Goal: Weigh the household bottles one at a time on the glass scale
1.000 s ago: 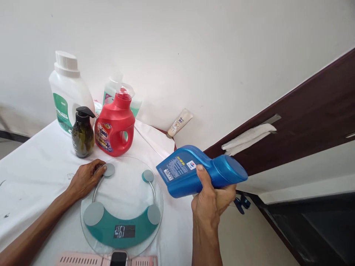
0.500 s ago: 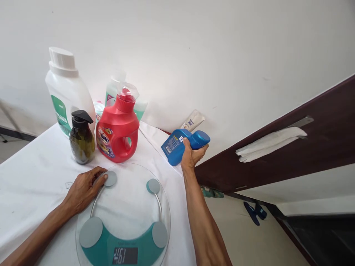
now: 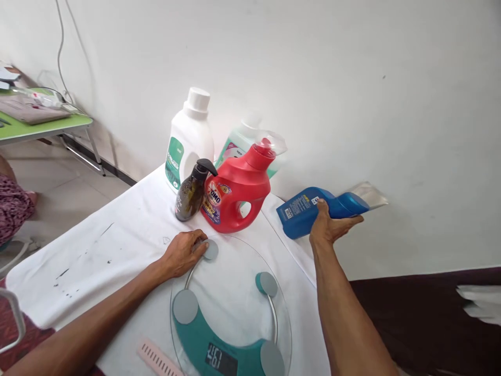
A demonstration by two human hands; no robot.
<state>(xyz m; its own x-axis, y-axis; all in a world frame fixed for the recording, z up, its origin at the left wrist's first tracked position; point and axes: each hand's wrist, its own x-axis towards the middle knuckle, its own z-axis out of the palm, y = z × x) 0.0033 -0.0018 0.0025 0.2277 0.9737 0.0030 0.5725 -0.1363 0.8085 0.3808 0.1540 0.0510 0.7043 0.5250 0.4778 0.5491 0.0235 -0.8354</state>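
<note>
Over the far right corner of the white-draped surface (image 3: 129, 245), the blue bottle (image 3: 295, 216) is held tilted, its opaque sides hiding what's in it. Just behind its cap a pale tube (image 3: 373, 196) shows. Leftward stand a red bottle (image 3: 245, 177), a dark pump bottle (image 3: 190, 198), a white bottle (image 3: 195, 130) and a greenish bottle (image 3: 235, 140); I can't tell how full. The right hand (image 3: 325, 227) has its grip closed around the blue bottle; the left hand (image 3: 183, 255), fingers curled, touches the glass scale (image 3: 195, 326), though whether it grasps I can't tell.
</note>
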